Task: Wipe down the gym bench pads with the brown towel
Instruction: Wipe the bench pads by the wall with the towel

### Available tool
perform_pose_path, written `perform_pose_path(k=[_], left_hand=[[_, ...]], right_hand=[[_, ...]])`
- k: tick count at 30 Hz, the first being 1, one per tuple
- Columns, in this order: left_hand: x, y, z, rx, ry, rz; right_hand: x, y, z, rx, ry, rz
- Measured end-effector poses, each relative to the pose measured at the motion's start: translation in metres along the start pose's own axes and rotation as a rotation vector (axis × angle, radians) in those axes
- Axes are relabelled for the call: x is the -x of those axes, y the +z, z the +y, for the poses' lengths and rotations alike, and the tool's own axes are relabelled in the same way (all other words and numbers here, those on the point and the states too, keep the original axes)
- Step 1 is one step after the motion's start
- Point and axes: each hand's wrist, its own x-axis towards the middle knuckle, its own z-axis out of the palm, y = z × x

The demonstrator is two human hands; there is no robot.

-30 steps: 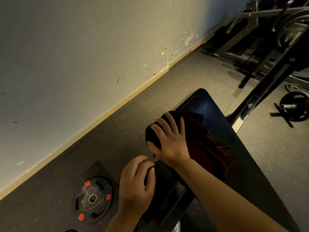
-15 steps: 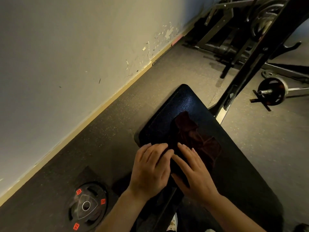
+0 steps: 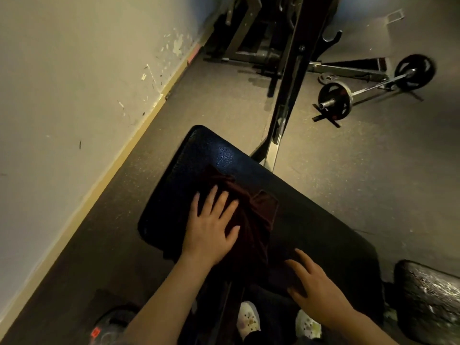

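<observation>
The dark brown towel point(image 3: 251, 210) lies crumpled on the black bench pad point(image 3: 209, 155), which runs from the centre toward the lower right. My left hand point(image 3: 211, 225) lies flat with spread fingers on the towel's left part, pressing it to the pad. My right hand point(image 3: 313, 285) rests with straight fingers on the pad's near edge, to the right of the towel's lower end. A second, shinier black pad point(image 3: 428, 295) shows at the right edge.
A white wall with a pale skirting point(image 3: 104, 180) runs along the left. A steel rack upright point(image 3: 286, 100) stands behind the bench. A barbell with plates point(image 3: 334, 99) lies on the floor at the upper right. A weight plate point(image 3: 109, 329) lies at bottom left. White shoes point(image 3: 249, 319) show below.
My left hand moved onto the towel and now presses it flat. My right hand came off the towel and slid right to the pad's near edge. The view tilted toward the rack.
</observation>
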Motion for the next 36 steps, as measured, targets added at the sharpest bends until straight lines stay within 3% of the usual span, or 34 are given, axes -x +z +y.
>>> perform_pose_path(k=[7,10,13,17,21,27,31,36], left_hand=[[-0.049,-0.046,-0.044,-0.135,-0.213,-0.083],[-0.057,-0.042,-0.025,-0.156,-0.18,-0.119],[-0.074,-0.034,-0.006,-0.159,-0.07,-0.122],[-0.094,-0.017,0.029,-0.179,0.086,-0.145],[-0.083,0.001,0.064,-0.129,0.238,-0.172],[-0.022,0.017,0.077,-0.024,0.292,-0.208],[0.003,0.012,0.04,-0.008,0.235,-0.121],[0.008,-0.008,-0.011,-0.104,0.054,-0.071]], right_hand=[[0.019,-0.005,0.011,-0.107,0.187,-0.008],[0.025,-0.005,0.003,-0.193,0.217,0.014],[0.025,-0.006,-0.005,-0.245,0.238,0.156],[0.018,-0.011,-0.006,-0.159,0.253,0.253],[0.014,-0.009,0.001,-0.087,0.28,0.115],[0.001,0.005,0.018,-0.357,0.293,-0.238],[-0.006,0.015,0.015,-0.475,0.28,-0.406],[-0.005,0.022,0.02,-0.565,0.293,-0.474]])
